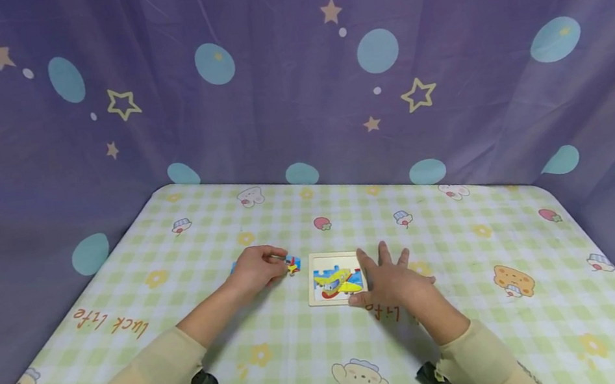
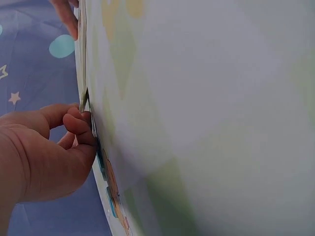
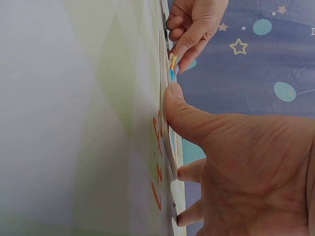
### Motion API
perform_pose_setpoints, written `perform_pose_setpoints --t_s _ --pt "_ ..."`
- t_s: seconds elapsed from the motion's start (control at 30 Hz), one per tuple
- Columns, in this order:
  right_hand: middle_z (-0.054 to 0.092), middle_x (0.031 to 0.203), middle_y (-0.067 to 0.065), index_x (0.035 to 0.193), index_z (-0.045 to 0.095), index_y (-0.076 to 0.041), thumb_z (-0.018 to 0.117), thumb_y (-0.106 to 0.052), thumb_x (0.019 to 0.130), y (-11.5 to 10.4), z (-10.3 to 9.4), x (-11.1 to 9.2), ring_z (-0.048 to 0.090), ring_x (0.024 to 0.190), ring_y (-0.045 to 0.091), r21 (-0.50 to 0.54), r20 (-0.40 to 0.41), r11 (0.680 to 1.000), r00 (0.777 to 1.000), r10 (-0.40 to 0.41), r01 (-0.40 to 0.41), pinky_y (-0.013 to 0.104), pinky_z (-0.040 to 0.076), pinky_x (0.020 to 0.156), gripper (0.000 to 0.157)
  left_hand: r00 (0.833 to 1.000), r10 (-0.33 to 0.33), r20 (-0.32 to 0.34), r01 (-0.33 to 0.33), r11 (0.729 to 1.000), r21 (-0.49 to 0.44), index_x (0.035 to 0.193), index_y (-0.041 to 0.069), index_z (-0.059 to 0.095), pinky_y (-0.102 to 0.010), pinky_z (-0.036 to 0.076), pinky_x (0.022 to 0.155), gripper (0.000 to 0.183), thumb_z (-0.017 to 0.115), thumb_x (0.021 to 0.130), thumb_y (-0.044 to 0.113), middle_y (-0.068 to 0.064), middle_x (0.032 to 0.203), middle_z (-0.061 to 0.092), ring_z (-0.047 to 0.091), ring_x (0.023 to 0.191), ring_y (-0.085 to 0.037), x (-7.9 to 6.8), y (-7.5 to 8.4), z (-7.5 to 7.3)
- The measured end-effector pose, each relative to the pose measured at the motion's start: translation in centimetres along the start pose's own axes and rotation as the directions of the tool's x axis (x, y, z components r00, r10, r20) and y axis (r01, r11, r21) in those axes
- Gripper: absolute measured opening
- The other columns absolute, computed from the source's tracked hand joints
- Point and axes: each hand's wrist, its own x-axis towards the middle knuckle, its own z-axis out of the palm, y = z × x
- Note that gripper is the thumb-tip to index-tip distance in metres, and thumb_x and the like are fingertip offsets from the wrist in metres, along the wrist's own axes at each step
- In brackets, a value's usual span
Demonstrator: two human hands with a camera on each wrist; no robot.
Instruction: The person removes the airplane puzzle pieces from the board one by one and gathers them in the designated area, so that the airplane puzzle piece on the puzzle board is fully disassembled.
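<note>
My left hand (image 1: pixel 259 269) pinches a small jigsaw puzzle piece (image 1: pixel 294 264) between thumb and fingers, left of a wooden puzzle tray. Blue, red and yellow show on the piece, which is tilted up in the right wrist view (image 3: pixel 173 66). The square puzzle tray (image 1: pixel 329 302) lies flat on the table, with joined pieces (image 1: pixel 338 283) in it making a yellow airplane on blue. Bare tray bottom shows along its upper part. My right hand (image 1: pixel 395 281) has its fingers spread, with thumb and fingertips resting at the tray's right edge.
Another blue puzzle piece (image 1: pixel 233 267) peeks out beside the left hand, mostly hidden by it. A green checked tablecloth (image 1: pixel 286 378) with printed cartoons covers the table. A purple curtain (image 1: pixel 297 121) hangs behind the table and along its sides.
</note>
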Motion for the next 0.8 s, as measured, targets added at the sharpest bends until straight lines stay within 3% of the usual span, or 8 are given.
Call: perform_pose_setpoints --t_s 0.37,0.63,0.8 --pt "-0.002 0.167 0.02 0.164 0.016 -0.03 0.071 -0.064 0.084 0.1 0.1 0.1 -0.004 0.144 0.06 0.002 -0.001 1.0 1.0 0.0 0.0 0.092 0.02 0.08 0.103 0.999 0.027 -0.039 -0.024 0.997 0.067 0.114 -0.002 0.07 -0.027 0.047 0.061 0.026 0.066 0.089 0.002 -0.009 0.091 0.065 0.055 0.066 -0.016 -0.4 0.5 0.1" --pt "-0.006 0.167 0.019 0.158 0.023 -0.049 0.07 -0.063 0.084 0.2 0.1 0.0 -0.007 0.143 0.061 0.02 0.006 1.0 1.0 -0.009 0.009 0.093 0.016 0.081 0.089 0.999 0.036 -0.023 -0.035 0.999 0.038 0.106 0.0 0.073 -0.03 0.052 0.069 0.015 0.069 0.093 0.006 -0.008 0.095 0.065 0.057 0.076 -0.016 -0.6 0.9 0.8" --pt "-0.011 0.168 0.016 0.157 0.029 -0.048 0.072 -0.06 0.085 0.1 0.1 0.0 -0.008 0.144 0.061 0.024 -0.003 0.999 1.0 -0.026 0.026 0.093 0.016 0.081 0.085 0.999 0.037 -0.004 -0.037 0.998 0.047 0.105 0.001 0.073 -0.03 0.053 0.07 0.013 0.069 0.094 0.006 -0.008 0.095 0.066 0.059 0.077 -0.017 -0.7 1.1 1.2"
